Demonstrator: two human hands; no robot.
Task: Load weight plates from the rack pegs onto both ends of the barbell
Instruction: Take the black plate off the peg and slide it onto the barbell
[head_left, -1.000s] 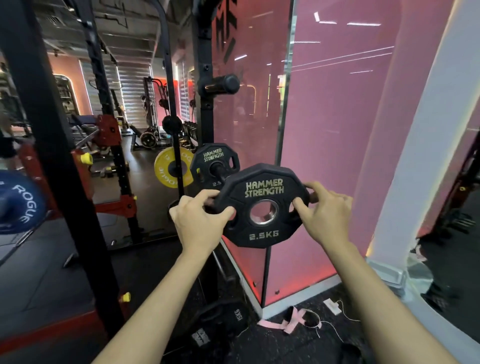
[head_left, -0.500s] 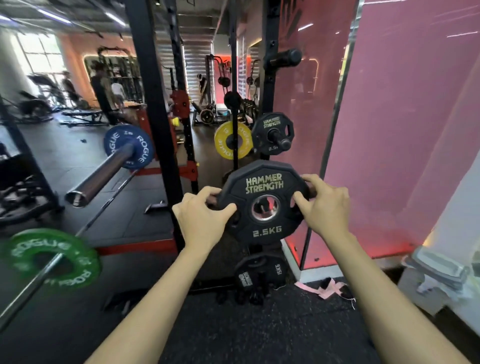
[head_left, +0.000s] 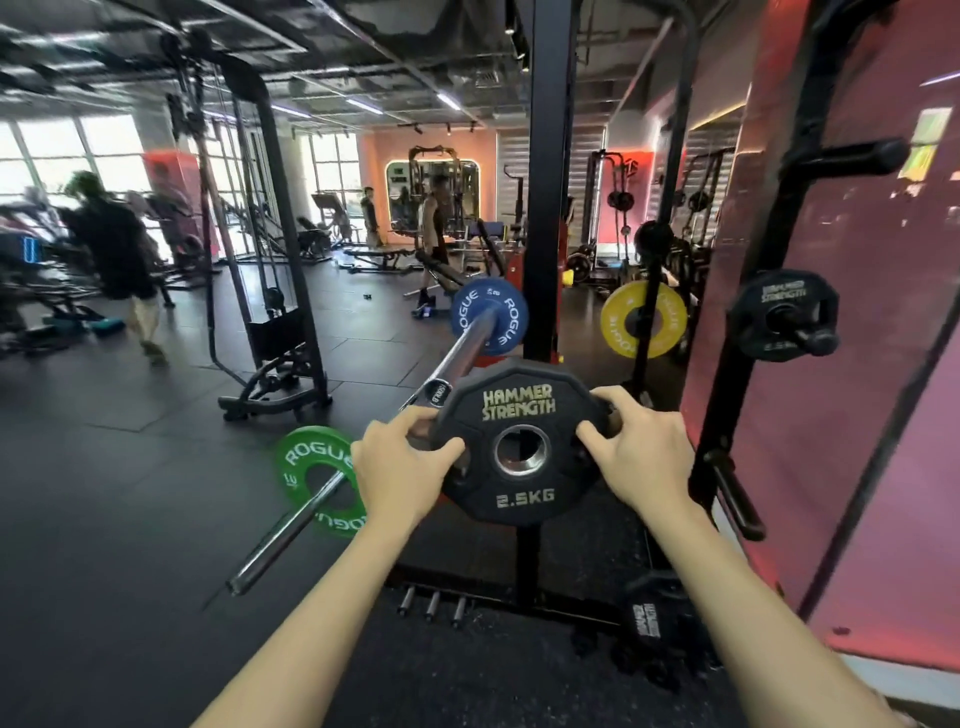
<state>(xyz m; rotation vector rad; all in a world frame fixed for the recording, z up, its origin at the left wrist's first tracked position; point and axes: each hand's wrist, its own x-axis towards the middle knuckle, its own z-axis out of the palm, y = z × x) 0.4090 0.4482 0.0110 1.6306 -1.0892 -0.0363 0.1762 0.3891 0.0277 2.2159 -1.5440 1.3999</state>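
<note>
Head view looks down two bare forearms to a black 2.5 kg plate (head_left: 522, 441) marked HAMMER STRENGTH, held upright with its lettered face toward the camera. The left hand (head_left: 402, 467) grips the plate's left edge, thumb lying across the front face and fingers curled behind the rim. The right hand (head_left: 641, 457) grips the opposite edge the same way, thumb on the face beside the centre hole.

Just beyond the left hand's fingertips, the capped end of the barbell sleeve (head_left: 460, 358) points toward the plate's upper left edge; whether the two touch cannot be told. Farther along that sleeve, away from the hands, sits a blue plate (head_left: 506, 304) against the black rack upright (head_left: 545, 208). Below and left of the left hand, a second bar (head_left: 283, 535) carries a green plate (head_left: 311, 478), partly hidden behind the left wrist.

Beyond the right hand, a yellow plate (head_left: 641, 319) hangs on the rack, and farther right another black plate (head_left: 784, 314) sits on a storage peg. An empty peg (head_left: 735, 493) juts out just right of the right wrist. People (head_left: 117, 260) appear blurred far to the left.
</note>
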